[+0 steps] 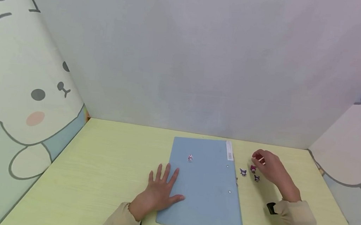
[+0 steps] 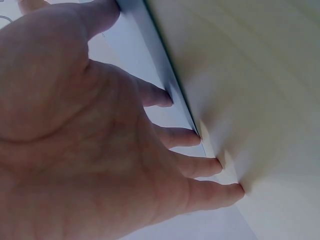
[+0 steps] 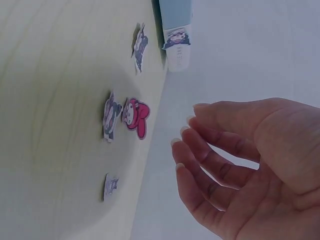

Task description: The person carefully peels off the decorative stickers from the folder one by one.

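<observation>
A blue folder (image 1: pixel 204 188) lies flat on the table. My left hand (image 1: pixel 158 190) rests spread across its left edge, the thumb on the cover and some fingertips on the tabletop. One small character sticker (image 1: pixel 190 158) is on the upper part of the folder. To the right of the folder lie a purple-eared sticker (image 1: pixel 243 172), a pink-hooded sticker (image 1: pixel 253 169) and a dark one (image 1: pixel 256 178). Above these hovers my right hand (image 1: pixel 270 166), fingers loosely bent. In the right wrist view nothing shows between its fingertips, and the pink-hooded sticker (image 3: pixel 136 118) lies beneath, apart from them.
A white barcode label (image 1: pixel 229 151) runs along the folder's upper right edge. Pale yellow tabletop (image 1: pixel 117 150) extends to the left. A grey wall (image 1: pixel 197 64) stands behind, with cartoon-printed panels (image 1: pixel 27 79) at the sides.
</observation>
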Demonstrator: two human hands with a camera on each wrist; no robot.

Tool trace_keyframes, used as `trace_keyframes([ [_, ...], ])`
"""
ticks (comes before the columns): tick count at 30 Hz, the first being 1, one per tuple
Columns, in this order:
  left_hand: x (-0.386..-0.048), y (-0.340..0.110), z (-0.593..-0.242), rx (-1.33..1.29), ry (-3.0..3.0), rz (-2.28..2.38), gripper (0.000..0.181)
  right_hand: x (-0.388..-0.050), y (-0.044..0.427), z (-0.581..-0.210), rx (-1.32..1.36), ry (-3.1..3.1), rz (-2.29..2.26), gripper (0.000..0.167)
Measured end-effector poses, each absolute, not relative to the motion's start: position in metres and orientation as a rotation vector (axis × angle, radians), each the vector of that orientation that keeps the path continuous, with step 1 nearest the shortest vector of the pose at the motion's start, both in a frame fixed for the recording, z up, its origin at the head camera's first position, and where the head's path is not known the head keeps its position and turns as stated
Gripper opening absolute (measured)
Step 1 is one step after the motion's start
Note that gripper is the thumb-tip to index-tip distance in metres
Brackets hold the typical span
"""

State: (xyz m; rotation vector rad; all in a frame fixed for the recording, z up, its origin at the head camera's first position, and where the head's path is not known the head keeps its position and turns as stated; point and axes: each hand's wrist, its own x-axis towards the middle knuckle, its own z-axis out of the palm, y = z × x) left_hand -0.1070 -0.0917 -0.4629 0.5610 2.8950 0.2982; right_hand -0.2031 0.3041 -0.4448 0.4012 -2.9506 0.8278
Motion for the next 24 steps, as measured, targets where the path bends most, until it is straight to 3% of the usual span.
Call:
trace_keyframes([
  [24, -0.109, -0.093, -0.472, 0.564, 2.907, 0.255, 0.087, -0.210, 0.278, -0.437, 0.467, -2.951, 0.852, 0.008],
])
